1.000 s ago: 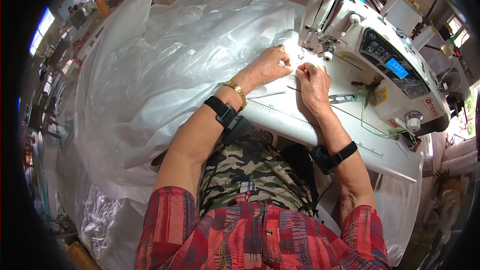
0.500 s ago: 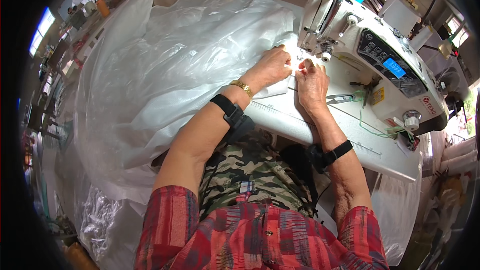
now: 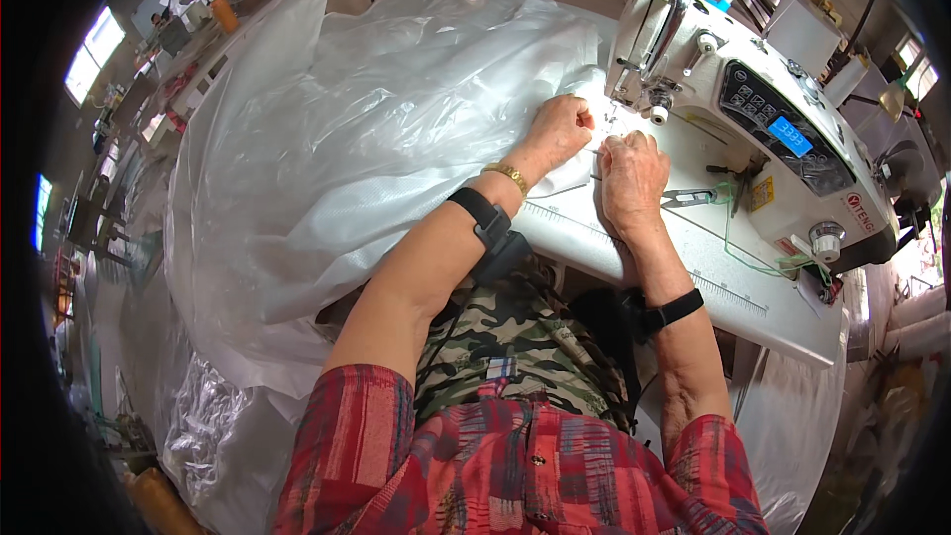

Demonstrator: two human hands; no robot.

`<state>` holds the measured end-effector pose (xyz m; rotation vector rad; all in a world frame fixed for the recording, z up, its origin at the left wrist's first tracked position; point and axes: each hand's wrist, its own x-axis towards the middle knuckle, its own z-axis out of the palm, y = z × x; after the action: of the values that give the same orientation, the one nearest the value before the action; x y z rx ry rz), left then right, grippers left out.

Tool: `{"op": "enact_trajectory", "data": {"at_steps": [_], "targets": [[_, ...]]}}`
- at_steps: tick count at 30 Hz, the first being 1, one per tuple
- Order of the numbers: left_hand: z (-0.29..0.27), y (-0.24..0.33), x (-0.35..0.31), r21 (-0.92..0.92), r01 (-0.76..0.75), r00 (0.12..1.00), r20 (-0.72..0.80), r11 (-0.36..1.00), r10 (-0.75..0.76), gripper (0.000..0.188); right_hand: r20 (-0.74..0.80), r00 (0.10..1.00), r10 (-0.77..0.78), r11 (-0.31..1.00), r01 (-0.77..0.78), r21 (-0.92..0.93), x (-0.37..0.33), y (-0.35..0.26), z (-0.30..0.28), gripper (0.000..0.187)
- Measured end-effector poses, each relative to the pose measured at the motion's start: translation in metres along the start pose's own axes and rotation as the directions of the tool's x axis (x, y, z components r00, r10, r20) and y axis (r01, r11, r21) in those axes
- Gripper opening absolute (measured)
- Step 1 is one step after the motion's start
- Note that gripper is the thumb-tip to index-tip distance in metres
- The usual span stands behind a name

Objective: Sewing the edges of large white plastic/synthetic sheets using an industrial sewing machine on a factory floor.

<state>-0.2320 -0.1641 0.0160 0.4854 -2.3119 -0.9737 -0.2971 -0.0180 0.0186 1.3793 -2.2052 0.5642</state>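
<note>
Left hand: fingers curled at the right edge of translucent white sheeting, heaped leftward over the table; whether pinching, cannot tell. Right hand: fingers bunched just beside the left; contents hidden. Ruler scale, printed, along table front. Snips. Sewing machine: yellow label; lit blue display, digits; red lettering. Change from half a second ago: right hand rolled, knuckles more uppermost.
</note>
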Motion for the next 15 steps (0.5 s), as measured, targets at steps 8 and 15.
{"op": "enact_trajectory", "data": {"at_steps": [8,15], "targets": [[0.006,-0.007,0.006,0.188,-0.009,1.0,0.018,0.982,0.006,0.013,-0.005,1.0,-0.021,0.997,0.02,-0.07,-0.001,-0.001,-0.004,0.013],[0.009,-0.014,0.014,0.255,-0.064,0.997,0.051,0.965,0.053,0.015,0.053,0.999,0.013,0.999,-0.011,-0.044,-0.001,-0.002,-0.006,0.015]]}}
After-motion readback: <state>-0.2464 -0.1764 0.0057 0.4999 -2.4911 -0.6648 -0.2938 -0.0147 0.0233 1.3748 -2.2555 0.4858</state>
